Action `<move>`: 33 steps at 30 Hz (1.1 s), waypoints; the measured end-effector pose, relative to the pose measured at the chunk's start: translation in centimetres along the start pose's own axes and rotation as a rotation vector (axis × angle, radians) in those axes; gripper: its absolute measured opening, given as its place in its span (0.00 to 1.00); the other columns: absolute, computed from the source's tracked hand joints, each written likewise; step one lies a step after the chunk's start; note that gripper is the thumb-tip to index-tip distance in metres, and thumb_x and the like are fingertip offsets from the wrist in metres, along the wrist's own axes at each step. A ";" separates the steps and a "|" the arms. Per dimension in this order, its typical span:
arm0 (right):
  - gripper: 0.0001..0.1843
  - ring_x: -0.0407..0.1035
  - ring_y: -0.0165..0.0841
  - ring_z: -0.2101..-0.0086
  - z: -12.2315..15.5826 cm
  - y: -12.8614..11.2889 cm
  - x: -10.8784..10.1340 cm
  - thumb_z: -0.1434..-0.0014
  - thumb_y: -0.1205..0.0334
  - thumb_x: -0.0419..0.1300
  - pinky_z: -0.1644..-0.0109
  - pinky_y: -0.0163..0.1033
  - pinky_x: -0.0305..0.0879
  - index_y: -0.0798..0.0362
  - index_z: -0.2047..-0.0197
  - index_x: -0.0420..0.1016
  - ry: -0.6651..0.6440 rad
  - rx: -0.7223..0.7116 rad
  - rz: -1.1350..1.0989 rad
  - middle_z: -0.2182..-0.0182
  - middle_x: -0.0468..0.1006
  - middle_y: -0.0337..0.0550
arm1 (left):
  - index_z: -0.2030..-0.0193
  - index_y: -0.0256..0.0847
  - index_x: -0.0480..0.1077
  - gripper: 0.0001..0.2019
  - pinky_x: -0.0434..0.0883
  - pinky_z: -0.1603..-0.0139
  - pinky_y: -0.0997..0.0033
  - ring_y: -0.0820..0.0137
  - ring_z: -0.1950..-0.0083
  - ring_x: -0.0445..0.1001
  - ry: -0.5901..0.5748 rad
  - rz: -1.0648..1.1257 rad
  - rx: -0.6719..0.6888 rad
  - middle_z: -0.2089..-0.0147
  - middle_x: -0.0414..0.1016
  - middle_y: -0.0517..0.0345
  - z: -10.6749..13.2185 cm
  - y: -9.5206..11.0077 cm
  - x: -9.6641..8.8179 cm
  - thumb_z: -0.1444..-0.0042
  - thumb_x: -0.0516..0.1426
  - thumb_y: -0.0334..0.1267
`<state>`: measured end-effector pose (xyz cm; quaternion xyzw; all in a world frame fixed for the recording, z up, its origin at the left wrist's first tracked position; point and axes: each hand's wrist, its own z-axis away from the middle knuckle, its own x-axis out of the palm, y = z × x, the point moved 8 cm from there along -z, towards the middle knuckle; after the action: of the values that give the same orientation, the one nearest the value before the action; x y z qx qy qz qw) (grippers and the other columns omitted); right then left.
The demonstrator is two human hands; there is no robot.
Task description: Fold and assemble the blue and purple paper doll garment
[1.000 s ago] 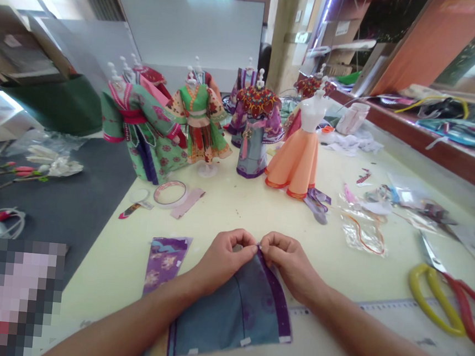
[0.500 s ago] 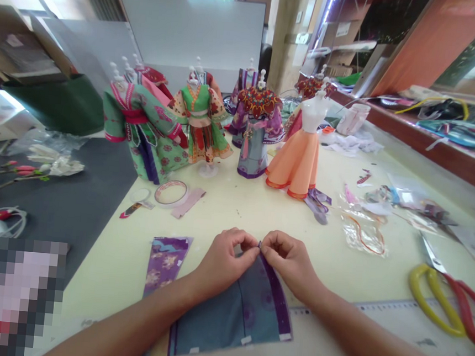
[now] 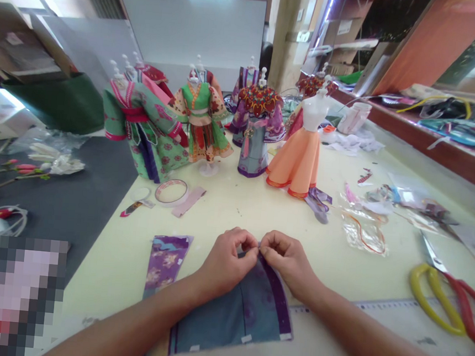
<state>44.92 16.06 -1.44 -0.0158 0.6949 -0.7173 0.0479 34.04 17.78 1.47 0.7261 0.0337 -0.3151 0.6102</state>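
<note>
A blue-grey piece of fabric (image 3: 217, 315) with a purple border lies in front of me, small white tabs along its near edge. My left hand (image 3: 233, 255) pinches its far corner between thumb and fingers. Close beside it, my right hand (image 3: 282, 257) pinches the same corner at the top of the purple border, the fingertips of both hands almost touching. The exact fold between the fingers is too small to make out. Left of the hands lies a purple flowered fabric strip (image 3: 165, 263), partly hidden by my left forearm.
Several small mannequins in costumes stand at the back, one in an orange skirt (image 3: 295, 161). A tape roll (image 3: 171, 192) sits at left. Scissors (image 3: 440, 284) with yellow and red handles lie at right, near a long ruler (image 3: 392, 305) and a plastic bag (image 3: 365, 233).
Both hands stay at the fabric's corner. The dark tip of cloth that stood up between the fingertips shows less now.
</note>
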 end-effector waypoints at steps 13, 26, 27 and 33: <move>0.07 0.50 0.24 0.80 0.1 1.3 0.4 0.52 0.62 0.58 0.77 0.31 0.44 0.55 0.76 0.66 -0.004 0.175 -0.219 0.84 0.60 0.32 | 0.73 0.36 0.66 0.05 0.62 0.65 0.74 0.73 0.69 0.65 -0.098 0.199 -0.104 0.73 0.68 0.60 -0.3 -0.9 0.7 0.50 0.52 0.34; 0.03 0.51 0.24 0.80 -0.1 1.2 -0.2 0.52 0.67 0.56 0.75 0.31 0.45 0.55 0.76 0.66 0.013 0.162 -0.300 0.84 0.60 0.32 | 0.73 0.37 0.66 0.05 0.61 0.66 0.75 0.74 0.69 0.63 -0.124 0.260 -0.104 0.73 0.66 0.62 -0.2 -1.4 0.6 0.48 0.53 0.35; 0.03 0.51 0.24 0.80 -0.2 1.2 -0.3 0.52 0.68 0.56 0.75 0.31 0.45 0.55 0.76 0.66 0.012 0.157 -0.305 0.84 0.60 0.32 | 0.73 0.37 0.66 0.06 0.61 0.66 0.76 0.75 0.69 0.63 -0.132 0.272 -0.106 0.73 0.66 0.62 -0.2 -1.4 0.6 0.48 0.53 0.35; 0.02 0.54 0.25 0.79 -0.6 0.9 -1.1 0.53 0.69 0.55 0.73 0.32 0.51 0.55 0.76 0.66 0.028 0.120 -0.368 0.83 0.60 0.33 | 0.72 0.36 0.66 0.05 0.60 0.67 0.77 0.76 0.70 0.62 -0.160 0.313 -0.120 0.74 0.65 0.63 -0.3 -1.5 0.7 0.48 0.53 0.35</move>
<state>45.97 16.69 -2.32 -0.1297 0.6368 -0.7544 -0.0931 34.07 18.20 -0.18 0.6575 -0.1095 -0.2706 0.6946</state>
